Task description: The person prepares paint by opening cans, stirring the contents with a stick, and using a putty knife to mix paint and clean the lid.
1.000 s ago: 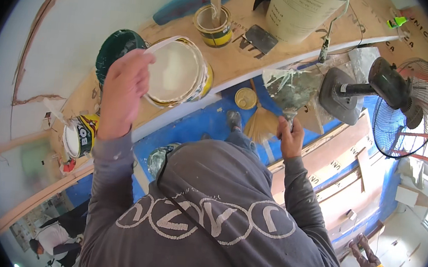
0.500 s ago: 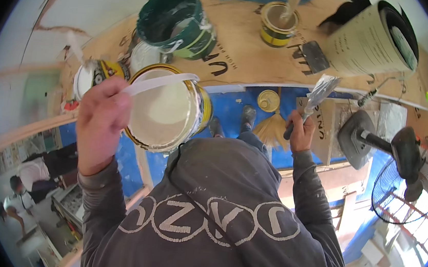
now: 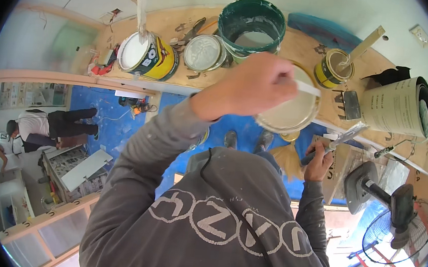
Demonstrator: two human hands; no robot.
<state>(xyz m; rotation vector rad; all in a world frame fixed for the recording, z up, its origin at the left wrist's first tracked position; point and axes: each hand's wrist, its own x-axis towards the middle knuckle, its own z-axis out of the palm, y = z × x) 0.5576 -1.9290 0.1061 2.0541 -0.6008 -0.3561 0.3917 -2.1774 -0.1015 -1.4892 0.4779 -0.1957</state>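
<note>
My left hand [image 3: 268, 82] is closed on the white handle strap [image 3: 308, 88] of a large round paint can. Pale cream material fills the can [image 3: 289, 115], which hangs over the front edge of the bench; my hand hides its left side. Held out to the right, my right hand [image 3: 318, 161] wraps round the dark grip of a putty knife [image 3: 346, 136]. Its smeared metal blade points up and right.
Along the wooden bench [image 3: 188, 78] stand a yellow-black can [image 3: 155, 58] with a stick, a lidded tin [image 3: 202, 52], a dark green bucket [image 3: 252, 24], a small yellow can [image 3: 333, 68] and a rolled sheet [image 3: 394, 104]. A fan [image 3: 361, 186] and broom [image 3: 287, 160] sit right. People work far left.
My left hand has carried the paint can rightward across my front, past the green bucket. The view has turned left. My right hand keeps hold of the putty knife.
</note>
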